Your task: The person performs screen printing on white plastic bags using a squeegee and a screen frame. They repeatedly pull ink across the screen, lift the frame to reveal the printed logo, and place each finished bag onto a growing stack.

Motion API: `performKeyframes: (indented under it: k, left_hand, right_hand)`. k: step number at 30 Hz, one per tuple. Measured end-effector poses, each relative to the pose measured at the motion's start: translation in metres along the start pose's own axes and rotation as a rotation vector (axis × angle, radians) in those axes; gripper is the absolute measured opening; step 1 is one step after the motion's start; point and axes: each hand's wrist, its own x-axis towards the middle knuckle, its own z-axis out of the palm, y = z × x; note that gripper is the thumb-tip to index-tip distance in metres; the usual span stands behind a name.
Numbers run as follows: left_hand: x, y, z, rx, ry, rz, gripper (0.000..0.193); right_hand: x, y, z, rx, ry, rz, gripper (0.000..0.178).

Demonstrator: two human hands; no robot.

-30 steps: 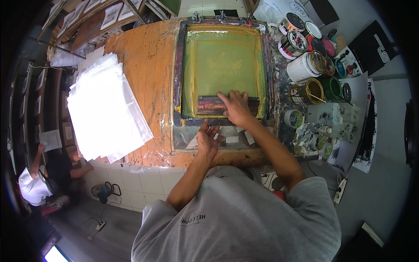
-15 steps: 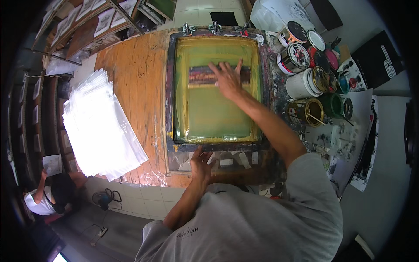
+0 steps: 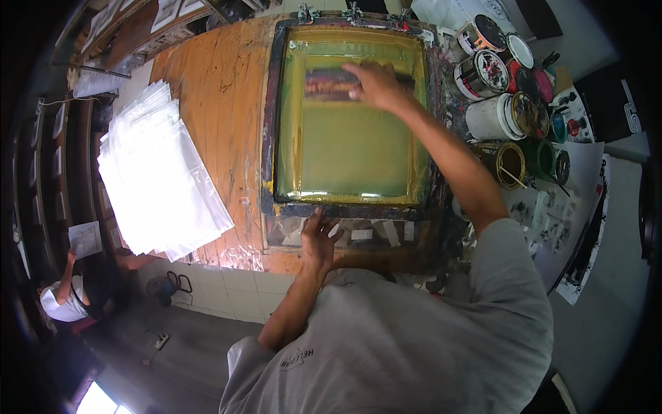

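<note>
A screen-printing frame (image 3: 348, 209) with a dark border and a yellow-green mesh (image 3: 352, 148) lies on the wooden table. Across the upper part of the mesh is a squeegee (image 3: 327, 85), stained dark and reddish and blurred by motion. My right hand (image 3: 383, 87) is closed over its right part, covering some of it, with the thumb toward me and fingers on the far side. At the middle of the frame's front edge is my left hand (image 3: 319, 243), palm partly turned up. Its fingers are apart, and one fingertip touches or nearly touches the border.
Metal clamps (image 3: 353, 12) line the frame's far edge. Clear plastic sleeves with white sheets (image 3: 158, 179) lie piled on the table (image 3: 214, 103) at left. Several ink cans and tubs (image 3: 483, 74) crowd the right side. Another person (image 3: 65, 297) holds a sheet near the shelves at far left.
The whole view has shifted, so the table and frame sit higher in it. My right hand has gone from spread fingers to a closed grip on the squeegee. My left hand stays at the front edge.
</note>
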Motion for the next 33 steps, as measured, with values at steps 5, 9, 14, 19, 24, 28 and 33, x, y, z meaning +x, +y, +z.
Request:
performKeyframes:
  k: [5, 9, 14, 19, 24, 28, 33]
  left_hand:
    - [-0.009, 0.005, -0.003, 0.015, -0.106, 0.09, 0.026]
    - [-0.035, 0.03, 0.008, -0.008, -0.281, 0.155, 0.028]
    - [-0.096, 0.09, 0.081, -0.101, -0.462, 0.297, 0.009]
    - [-0.064, 0.137, 0.125, -0.054, -0.766, 0.618, 0.006]
    - [0.065, 0.183, 0.207, 0.675, -0.307, 1.01, 0.033]
    - [0.216, 0.158, 0.173, 1.656, 0.411, 1.793, 0.03]
    - [0.196, 0.148, 0.172, 1.36, -0.096, 1.679, 0.019]
  right_hand:
    - [-0.153, -0.072, 0.01, 0.078, 0.092, -0.112, 0.061]
    - [-0.212, -0.123, -0.009, -0.057, 0.393, -0.126, 0.054]
    - [-0.222, -0.153, -0.075, -0.079, 0.563, -0.141, 0.055]
    - [-0.175, -0.142, -0.171, -0.214, 0.749, -0.228, 0.054]
    - [-0.141, -0.174, -0.29, 0.092, 0.248, 0.027, 0.042]
    - [-0.125, -0.162, -0.315, 0.091, 0.222, -0.041, 0.045]
    - [-0.108, -0.152, -0.314, -0.18, 0.39, -0.145, 0.053]
